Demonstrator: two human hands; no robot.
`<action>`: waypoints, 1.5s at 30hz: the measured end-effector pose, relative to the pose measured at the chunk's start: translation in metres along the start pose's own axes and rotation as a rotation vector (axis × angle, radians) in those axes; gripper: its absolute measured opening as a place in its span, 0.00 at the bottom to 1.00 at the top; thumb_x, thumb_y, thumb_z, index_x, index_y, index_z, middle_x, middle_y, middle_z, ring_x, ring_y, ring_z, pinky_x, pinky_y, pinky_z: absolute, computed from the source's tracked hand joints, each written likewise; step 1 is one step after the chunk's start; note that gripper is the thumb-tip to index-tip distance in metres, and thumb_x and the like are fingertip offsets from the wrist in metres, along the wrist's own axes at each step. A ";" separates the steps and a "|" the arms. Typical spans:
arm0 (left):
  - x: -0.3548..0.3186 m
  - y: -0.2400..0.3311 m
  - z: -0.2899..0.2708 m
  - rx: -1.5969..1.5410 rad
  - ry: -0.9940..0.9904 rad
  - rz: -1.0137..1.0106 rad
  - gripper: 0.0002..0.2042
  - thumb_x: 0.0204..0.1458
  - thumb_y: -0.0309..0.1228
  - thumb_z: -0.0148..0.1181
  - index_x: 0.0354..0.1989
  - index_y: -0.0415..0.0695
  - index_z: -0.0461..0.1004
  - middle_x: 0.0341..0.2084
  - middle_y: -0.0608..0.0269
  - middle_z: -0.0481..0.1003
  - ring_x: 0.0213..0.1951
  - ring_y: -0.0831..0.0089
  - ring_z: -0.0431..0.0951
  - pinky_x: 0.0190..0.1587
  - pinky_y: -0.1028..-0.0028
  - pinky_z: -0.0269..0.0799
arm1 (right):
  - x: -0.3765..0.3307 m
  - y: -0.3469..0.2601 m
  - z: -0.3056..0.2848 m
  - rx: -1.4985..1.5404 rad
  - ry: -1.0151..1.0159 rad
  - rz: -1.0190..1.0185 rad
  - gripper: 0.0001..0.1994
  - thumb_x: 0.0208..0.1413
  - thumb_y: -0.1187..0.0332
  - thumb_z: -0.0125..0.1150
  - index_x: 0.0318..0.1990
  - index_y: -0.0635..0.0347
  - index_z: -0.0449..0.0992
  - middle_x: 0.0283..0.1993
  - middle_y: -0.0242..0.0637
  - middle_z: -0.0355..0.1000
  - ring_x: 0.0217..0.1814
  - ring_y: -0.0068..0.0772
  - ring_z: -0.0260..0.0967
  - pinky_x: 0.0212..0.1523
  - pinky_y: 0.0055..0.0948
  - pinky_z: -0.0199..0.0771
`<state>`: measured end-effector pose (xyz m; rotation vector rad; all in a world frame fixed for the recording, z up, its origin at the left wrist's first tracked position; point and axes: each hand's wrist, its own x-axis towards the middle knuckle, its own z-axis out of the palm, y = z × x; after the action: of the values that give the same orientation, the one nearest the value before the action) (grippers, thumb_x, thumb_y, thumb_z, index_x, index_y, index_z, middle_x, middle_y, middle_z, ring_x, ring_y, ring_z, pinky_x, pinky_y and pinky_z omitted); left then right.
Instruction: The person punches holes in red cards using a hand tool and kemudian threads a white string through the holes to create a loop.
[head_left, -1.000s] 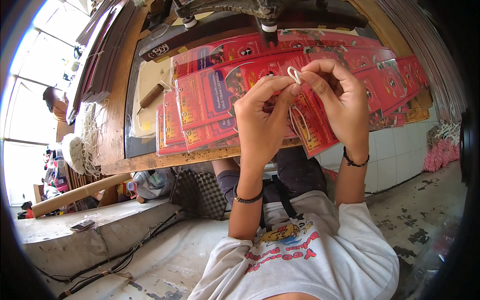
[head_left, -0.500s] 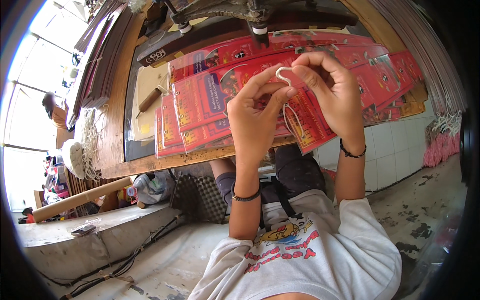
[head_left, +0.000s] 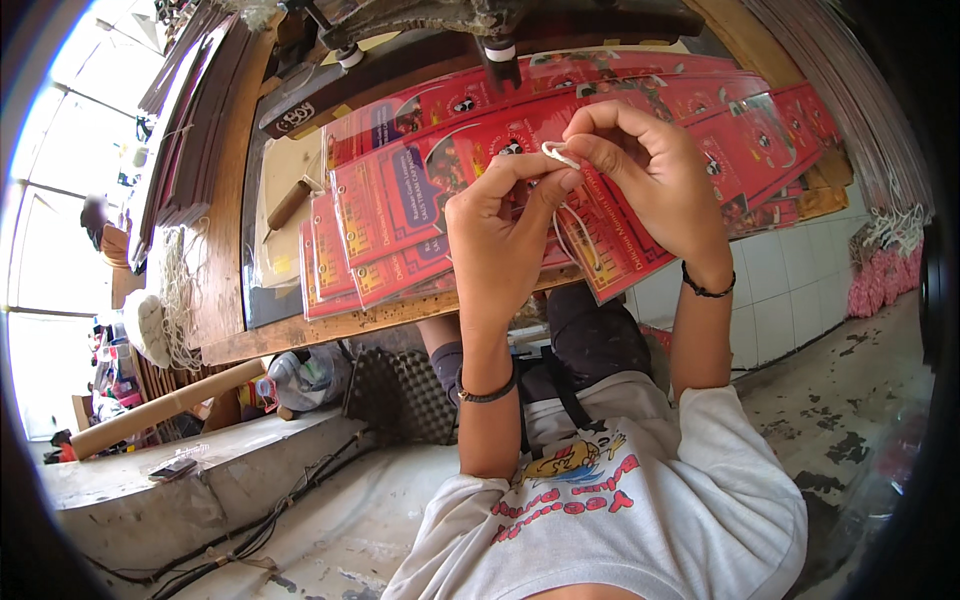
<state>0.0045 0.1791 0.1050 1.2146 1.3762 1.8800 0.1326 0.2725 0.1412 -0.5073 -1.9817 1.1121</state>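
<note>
A thin white cord (head_left: 574, 236) is pinched between the thumb and forefinger of my left hand (head_left: 500, 240). The thumb and fingertips of my right hand (head_left: 655, 190) close on the same cord, where a small loop bends between the two hands. Below them the cord runs down to a corner of a red laminated printed card (head_left: 625, 255), which juts past the table's front edge. Under my hands lie several overlapping red laminated cards (head_left: 400, 200), some with metal eyelets along their left ends. My fingers partly hide the cord's end.
A wooden-handled awl (head_left: 288, 205) lies on the board left of the cards. The wooden table edge (head_left: 330, 332) runs before my lap. A dark metal machine part (head_left: 500, 65) hangs over the far side. White cords (head_left: 178, 300) dangle at left; pink bundles (head_left: 885, 275) hang at right.
The cord's upright bend has become a small, flatter loop between my fingertips. My right hand has dipped slightly toward the left, its fingertips closer to the left hand's. The view has shifted a little.
</note>
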 end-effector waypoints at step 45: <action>0.001 0.005 -0.003 -0.096 0.053 -0.101 0.09 0.57 0.25 0.59 0.41 0.32 0.77 0.26 0.70 0.76 0.28 0.88 0.69 0.30 0.84 0.66 | -0.004 -0.006 0.000 -0.293 -0.010 -0.206 0.09 0.53 0.77 0.62 0.42 0.64 0.79 0.40 0.40 0.78 0.42 0.30 0.77 0.42 0.26 0.76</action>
<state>0.0024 0.1768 0.1101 1.0365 1.3322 1.8973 0.1355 0.2665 0.1444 -0.4355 -2.1634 0.7042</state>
